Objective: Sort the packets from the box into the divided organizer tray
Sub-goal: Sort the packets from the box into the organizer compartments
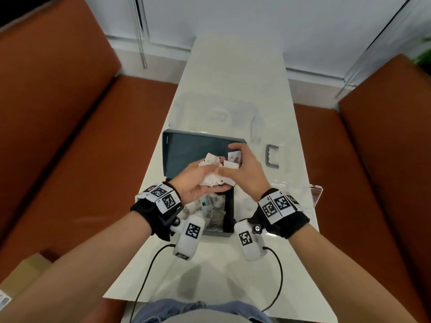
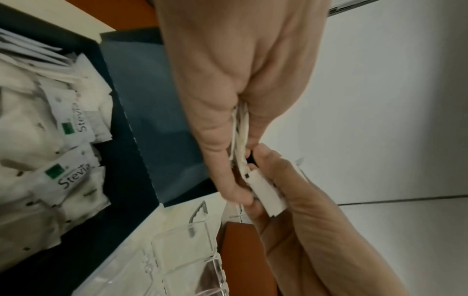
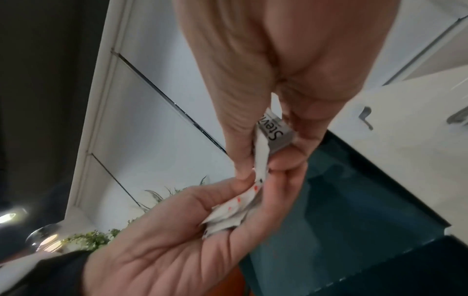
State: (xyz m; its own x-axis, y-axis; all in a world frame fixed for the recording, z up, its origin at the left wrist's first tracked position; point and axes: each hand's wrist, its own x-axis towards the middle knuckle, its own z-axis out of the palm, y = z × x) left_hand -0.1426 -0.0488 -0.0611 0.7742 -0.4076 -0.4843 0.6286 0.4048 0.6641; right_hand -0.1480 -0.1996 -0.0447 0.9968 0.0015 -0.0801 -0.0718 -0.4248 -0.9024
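Note:
Above the open dark teal box [image 1: 229, 207] my two hands meet. My left hand [image 1: 210, 174] grips a fanned bunch of white packets [image 1: 213, 180], some with red marks [image 3: 229, 212]. My right hand [image 1: 233, 164] pinches a few white packets [image 1: 234, 157] between thumb and fingers; one reads Stevia [image 3: 277, 134]. The fingertips of both hands touch around the packets [image 2: 239, 128]. Many more packets [image 2: 73, 124] lie loose in the box. The clear divided organizer tray [image 1: 303, 193] sits on the table right of the box, partly behind my right wrist, and shows in the left wrist view [image 2: 182, 250].
The box's lid [image 1: 196, 150] stands open behind my hands. A clear plastic cover [image 1: 217, 113] and a grey clip handle [image 1: 272, 157] lie further back on the narrow white table [image 1: 233, 78]. Orange sofas flank both sides. Wrist-camera cables trail toward my lap.

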